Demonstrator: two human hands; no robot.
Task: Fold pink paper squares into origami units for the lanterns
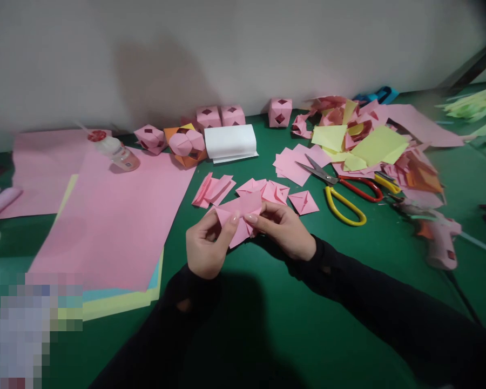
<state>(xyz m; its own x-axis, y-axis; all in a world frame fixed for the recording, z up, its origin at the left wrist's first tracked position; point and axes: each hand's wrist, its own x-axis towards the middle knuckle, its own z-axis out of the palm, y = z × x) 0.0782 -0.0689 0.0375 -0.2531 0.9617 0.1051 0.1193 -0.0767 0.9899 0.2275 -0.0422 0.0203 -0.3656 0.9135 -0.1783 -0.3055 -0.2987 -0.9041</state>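
Note:
Between my two hands is a piece of folded pink paper (240, 208), held above the green table. My left hand (208, 243) pinches its left side, thumb on top. My right hand (285, 229) grips the right side, its thumb tip close to the left thumb near the paper's middle. Just beyond the hands lie several folded pink paper pieces (275, 192), a single folded square (304, 202) and a stack of folded pink strips (213, 189). The undersides of the held paper and some fingertips are hidden.
Scissors (332, 181) with red and yellow handles lie right of centre, near a pink glue gun (441, 237). Paper scraps (372, 140) heap at back right. Pink paper cubes (280, 112) stand along the wall. Large pink sheets (117, 227) and a bottle (119, 154) occupy the left.

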